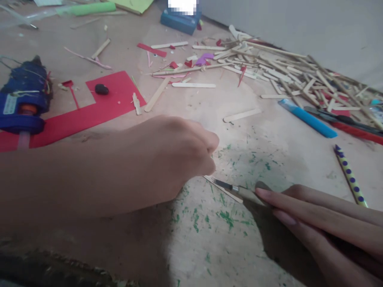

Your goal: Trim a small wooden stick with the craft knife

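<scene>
My right hand (299,211) grips a craft knife (242,192) at the lower right, its blade pointing left. Under the blade a thin wooden stick (229,191) lies slantwise on the tabletop; whether the edge cuts into it I cannot tell. My left hand (179,153) is closed, knuckles up, with thumb and finger pressed together at the upper end of that stick. The stick's far end is hidden by this hand.
Behind lies a pile of wooden sticks (287,73). At left, a blue glue gun (24,103) rests near red foam sheet (119,93). On the right are a blue cutter (309,119), scissors (344,119) and a dotted crayon (350,175). A blue box (181,22) stands at the back.
</scene>
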`<action>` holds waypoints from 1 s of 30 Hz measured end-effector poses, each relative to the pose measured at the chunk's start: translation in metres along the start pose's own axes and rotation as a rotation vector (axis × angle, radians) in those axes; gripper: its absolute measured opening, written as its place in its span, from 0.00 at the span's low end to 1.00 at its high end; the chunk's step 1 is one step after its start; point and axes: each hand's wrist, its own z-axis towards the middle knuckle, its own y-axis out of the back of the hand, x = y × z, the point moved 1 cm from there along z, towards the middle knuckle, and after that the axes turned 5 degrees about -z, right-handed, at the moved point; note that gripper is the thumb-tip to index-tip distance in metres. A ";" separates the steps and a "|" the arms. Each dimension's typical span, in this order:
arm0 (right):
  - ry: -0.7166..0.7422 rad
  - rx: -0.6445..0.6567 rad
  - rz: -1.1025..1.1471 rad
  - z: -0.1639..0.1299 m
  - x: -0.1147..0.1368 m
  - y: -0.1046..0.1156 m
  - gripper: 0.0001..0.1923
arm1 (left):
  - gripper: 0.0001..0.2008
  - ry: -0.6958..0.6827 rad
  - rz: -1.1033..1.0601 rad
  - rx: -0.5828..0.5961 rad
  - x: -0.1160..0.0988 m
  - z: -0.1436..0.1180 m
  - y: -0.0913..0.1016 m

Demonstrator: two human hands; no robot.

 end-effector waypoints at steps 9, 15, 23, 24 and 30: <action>0.015 0.033 -0.019 -0.005 -0.002 0.007 0.24 | 0.26 0.021 0.019 0.010 -0.002 0.001 0.000; 0.031 -0.001 0.030 0.006 0.005 0.000 0.25 | 0.26 0.030 0.029 0.010 0.000 0.000 -0.003; 0.107 0.102 0.054 0.005 0.004 0.005 0.29 | 0.22 0.032 -0.007 0.005 0.002 0.001 -0.005; 0.109 0.114 0.053 0.004 0.004 0.005 0.31 | 0.21 0.030 -0.011 0.002 0.002 0.001 -0.006; 0.125 0.091 0.063 0.013 0.013 0.004 0.35 | 0.17 0.055 -0.013 0.027 0.000 0.005 -0.002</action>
